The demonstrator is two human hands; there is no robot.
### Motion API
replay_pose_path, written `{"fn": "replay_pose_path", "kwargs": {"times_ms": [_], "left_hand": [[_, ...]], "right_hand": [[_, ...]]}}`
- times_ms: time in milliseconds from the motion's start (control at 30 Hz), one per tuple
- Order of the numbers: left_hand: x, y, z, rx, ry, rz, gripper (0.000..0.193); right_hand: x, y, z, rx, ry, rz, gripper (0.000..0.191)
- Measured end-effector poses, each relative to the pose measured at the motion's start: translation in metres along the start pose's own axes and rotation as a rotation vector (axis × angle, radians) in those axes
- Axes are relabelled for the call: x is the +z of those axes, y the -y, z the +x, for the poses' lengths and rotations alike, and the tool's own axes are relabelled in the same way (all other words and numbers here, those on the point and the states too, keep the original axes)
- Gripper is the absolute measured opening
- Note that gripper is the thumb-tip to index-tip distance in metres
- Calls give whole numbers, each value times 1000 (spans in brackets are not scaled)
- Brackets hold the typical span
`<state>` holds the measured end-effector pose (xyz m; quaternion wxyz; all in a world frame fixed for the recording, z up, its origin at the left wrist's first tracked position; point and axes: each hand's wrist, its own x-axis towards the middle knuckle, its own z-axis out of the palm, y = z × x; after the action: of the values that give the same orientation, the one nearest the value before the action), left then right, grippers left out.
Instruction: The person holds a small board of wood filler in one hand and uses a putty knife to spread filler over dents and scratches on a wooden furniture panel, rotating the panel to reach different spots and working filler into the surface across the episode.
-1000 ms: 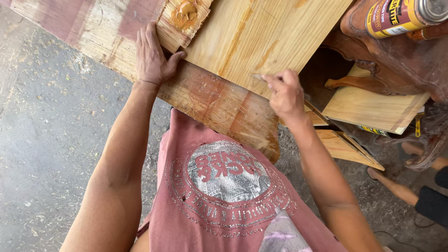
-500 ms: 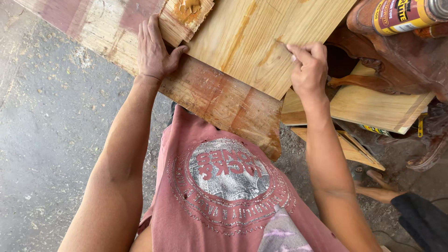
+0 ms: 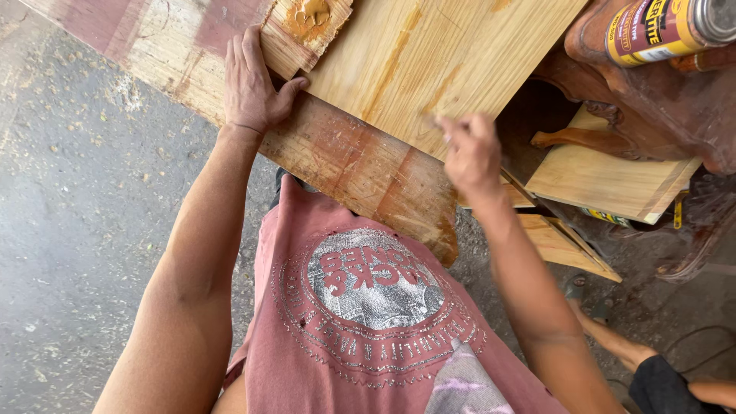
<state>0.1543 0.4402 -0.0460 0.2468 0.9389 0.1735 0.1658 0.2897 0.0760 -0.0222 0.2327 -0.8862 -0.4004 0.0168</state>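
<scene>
My left hand (image 3: 253, 84) lies flat on a long reddish, worn plank (image 3: 360, 165), its thumb against the corner of a pale wooden panel (image 3: 429, 61) that rests on the plank. Just above that hand sits a small wooden block (image 3: 307, 27) smeared with orange-brown glue. My right hand (image 3: 471, 157) is blurred, its fingers bunched at the panel's lower edge. Whether it holds anything between the fingers is unclear.
A labelled can (image 3: 667, 27) lies on dark carved wooden furniture (image 3: 659, 100) at the upper right. Pale wood offcuts (image 3: 606, 180) are stacked below it. Grey concrete floor (image 3: 77, 192) spreads to the left. A bare leg (image 3: 613, 341) shows at the lower right.
My right hand slid up and right along the panel's edge, then back down and left. My left hand stayed in place on the plank.
</scene>
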Motion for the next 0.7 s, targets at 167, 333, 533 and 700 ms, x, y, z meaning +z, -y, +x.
{"fn": "replay_pose_path", "kwargs": {"times_ms": [167,333,533,700], "left_hand": [[0,2,-1,25,-20,11,103],[2,3,-3,4,-7,-1,105],[3,4,-4,39,-25,-12,104],[1,2,0,28,-30,-35,103]], "right_hand": [[5,19,-19,-8,-38,36,31],[3,29,-15,-60,-114,9,33],[9,39,-35,-119,-61,-61,33],[-8,27,-19,-146,-5,-51,29]]}}
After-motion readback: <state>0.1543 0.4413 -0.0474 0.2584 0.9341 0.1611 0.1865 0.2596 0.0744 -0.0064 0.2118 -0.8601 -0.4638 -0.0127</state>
